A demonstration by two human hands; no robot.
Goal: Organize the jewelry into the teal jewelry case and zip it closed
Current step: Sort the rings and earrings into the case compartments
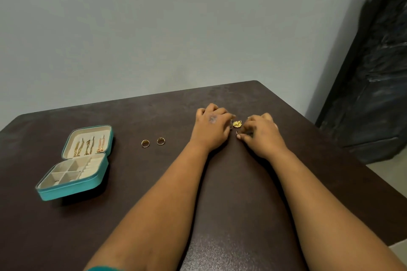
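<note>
Table: dark brown top (220, 193), seen from above and in front; pale wall behind it, dark door at far right.
Case: teal case (74, 189) lies open at the left of the table, well apart from both hands. Zip undone.
Case lid: stands tilted back, cream lining (88, 138) facing the camera. Several gold chains (89, 145) hang on it side by side; exact count not clear.
Case base: cream tray with square compartments (62, 175) on the left and a ridged ring-roll section on the right. Contents of the compartments cannot be made out.
Rings: two gold rings (145, 143) (161, 141) lie on the table just beside each other, between the case and the left hand, touching neither.
Flower piece: small gold flower-shaped ornament (237, 124) sits on the table between the two hands, toward the far edge.
Left hand: left hand (211, 130) palm down, fingers curled, tips reaching the left side of the flower piece. A thin loop shows at the fingertips; a grip on it cannot be confirmed.
Right hand: right hand (262, 134) palm down, fingers curled, thumb and forefinger brought together just below the flower piece. Something small may be pinched there; too small to tell.
Forearms: both bare, resting low over the table.
</note>
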